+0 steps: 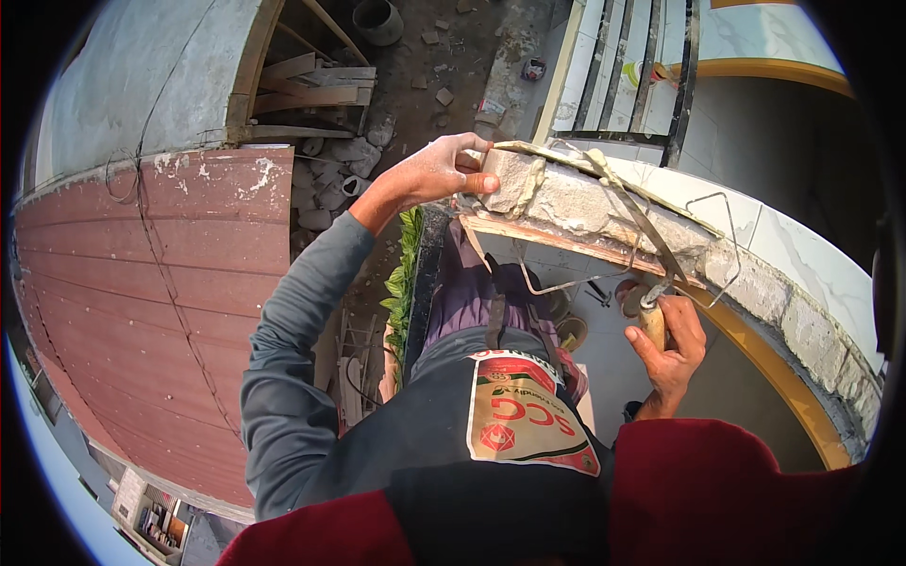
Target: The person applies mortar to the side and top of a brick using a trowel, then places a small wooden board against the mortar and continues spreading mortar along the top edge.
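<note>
Left hand [442,176]: holding the block [512,184] between fingers and thumb
Right hand [675,344]: gripping the trowel [650,229] by its handle
Trowel: slanted across the wall [580,203]

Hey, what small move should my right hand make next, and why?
Probably trim the lumpy greyish mortar beside the pale, rough end block with the wooden-handled metal trowel: mortar bulges at that joint, your left hand is on the block, and your right hand grips the trowel.

Daylight falls on a reddish-brown roof [160,292] above dirt ground [455,61].
</note>
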### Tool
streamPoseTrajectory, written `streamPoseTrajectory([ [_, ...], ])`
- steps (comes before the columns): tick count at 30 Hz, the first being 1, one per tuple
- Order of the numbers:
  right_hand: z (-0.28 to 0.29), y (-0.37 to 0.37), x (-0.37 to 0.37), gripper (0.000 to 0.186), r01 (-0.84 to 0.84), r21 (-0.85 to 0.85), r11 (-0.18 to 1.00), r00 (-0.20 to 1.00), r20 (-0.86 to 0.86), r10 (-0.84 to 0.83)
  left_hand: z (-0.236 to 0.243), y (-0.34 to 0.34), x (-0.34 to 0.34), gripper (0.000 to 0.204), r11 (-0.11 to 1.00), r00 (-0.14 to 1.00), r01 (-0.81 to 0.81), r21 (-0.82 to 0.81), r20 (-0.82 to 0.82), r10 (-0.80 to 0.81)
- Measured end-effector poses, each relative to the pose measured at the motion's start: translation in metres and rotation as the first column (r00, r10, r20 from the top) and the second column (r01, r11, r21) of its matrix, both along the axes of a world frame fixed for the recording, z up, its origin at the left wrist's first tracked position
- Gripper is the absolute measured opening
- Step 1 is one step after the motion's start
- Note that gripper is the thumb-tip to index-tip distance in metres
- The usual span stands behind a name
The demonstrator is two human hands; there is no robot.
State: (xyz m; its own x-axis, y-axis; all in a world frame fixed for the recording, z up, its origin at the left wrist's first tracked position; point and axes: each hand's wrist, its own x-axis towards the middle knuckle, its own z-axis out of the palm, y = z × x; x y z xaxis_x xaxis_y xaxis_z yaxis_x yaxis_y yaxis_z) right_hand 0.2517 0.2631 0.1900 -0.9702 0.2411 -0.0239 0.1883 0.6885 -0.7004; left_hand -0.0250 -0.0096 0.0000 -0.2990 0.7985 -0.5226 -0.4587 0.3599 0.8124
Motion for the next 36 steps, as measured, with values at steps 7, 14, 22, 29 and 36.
streamPoseTrajectory([
  [7, 0.012, -0.001, 0.002, 0.055, 0.009, 0.056, 0.998, 0.998, 0.064, -0.013, -0.003, -0.008, -0.016, 0.094, 0.999, 0.998, -0.043, -0.028, -0.039, 0.042],
  [14, 0.009, 0.003, -0.003, 0.054, 0.016, 0.071, 0.997, 0.997, 0.073, -0.021, -0.002, 0.003, -0.020, 0.103, 0.998, 0.945, 0.069, -0.004, -0.321, -0.067],
  [22, 0.009, 0.001, -0.009, 0.055, -0.014, 0.065, 0.998, 0.999, 0.038, 0.012, 0.009, 0.013, -0.021, 0.102, 0.988, 0.965, 0.123, -0.089, -0.222, -0.140],
  [29, 0.003, 0.002, -0.007, 0.054, -0.016, 0.044, 0.999, 1.000, 0.024, 0.015, 0.005, 0.012, -0.019, 0.085, 0.990, 0.986, 0.053, -0.129, -0.149, -0.072],
  [36, 0.006, -0.006, 0.003, 0.053, -0.023, 0.042, 0.999, 1.000, 0.003, 0.023, 0.009, 0.012, -0.023, 0.079, 0.994, 0.993, 0.044, -0.104, -0.102, -0.055],
])
